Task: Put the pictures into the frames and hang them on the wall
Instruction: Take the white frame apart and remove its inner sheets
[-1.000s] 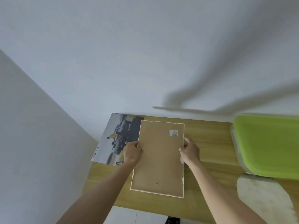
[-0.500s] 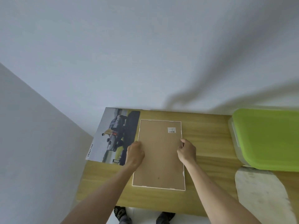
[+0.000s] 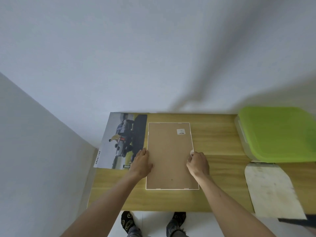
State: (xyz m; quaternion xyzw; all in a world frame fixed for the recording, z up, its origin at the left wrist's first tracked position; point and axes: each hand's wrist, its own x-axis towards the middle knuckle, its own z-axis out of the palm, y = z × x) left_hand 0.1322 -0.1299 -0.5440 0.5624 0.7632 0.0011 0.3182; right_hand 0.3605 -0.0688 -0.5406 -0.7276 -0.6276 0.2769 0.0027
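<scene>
Both grips rest on the face-down frame (image 3: 171, 156): left hand (image 3: 142, 162) flat, right hand (image 3: 198, 162) curled at its edge.

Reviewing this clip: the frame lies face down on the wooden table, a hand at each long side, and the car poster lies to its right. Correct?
Not quite. In the head view the car poster lies to the left of the frame, beside the left hand. The rest holds: face down on the wooden table, right hand at the other side.

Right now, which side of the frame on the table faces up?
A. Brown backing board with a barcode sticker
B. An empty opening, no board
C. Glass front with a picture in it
A: the frame lies flat showing its brown backing board, with a small barcode sticker near its far right corner.
</scene>
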